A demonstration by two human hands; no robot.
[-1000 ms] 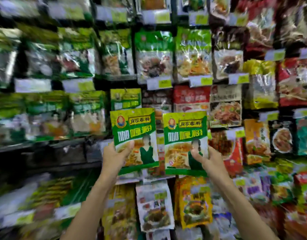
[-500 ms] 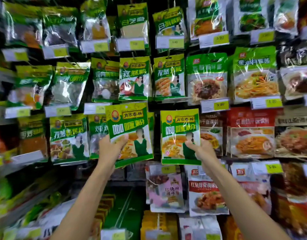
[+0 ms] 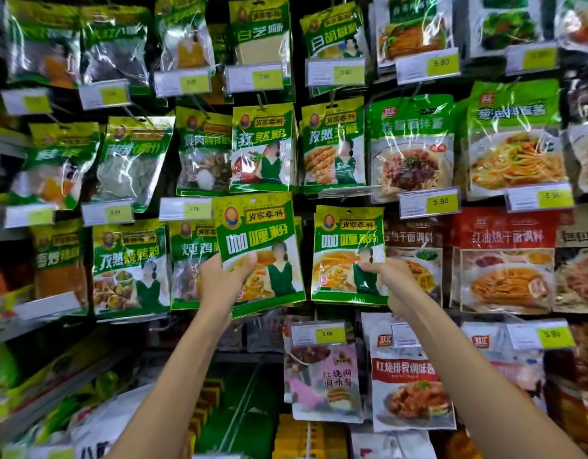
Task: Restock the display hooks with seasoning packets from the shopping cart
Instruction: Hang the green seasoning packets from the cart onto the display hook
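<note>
Gripped: left hand (image 3: 223,282) pinched left packet (image 3: 260,253), right hand (image 3: 390,276) pinched right packet (image 3: 349,255) — both raised before packet wall, slightly apart.

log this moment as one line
left hand: holds green foil seasoning packet | right hand: holds second green foil seasoning packet | both raised before hanging packets

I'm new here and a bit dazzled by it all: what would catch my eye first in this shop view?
At the centre, two matching glossy green and yellow seasoning packets are held up: the left hand grips the tilted left packet, the right hand pinches the right packet. Behind them hang rows of green packets, with red sauce packets at the right and yellow price tags beneath.
</note>
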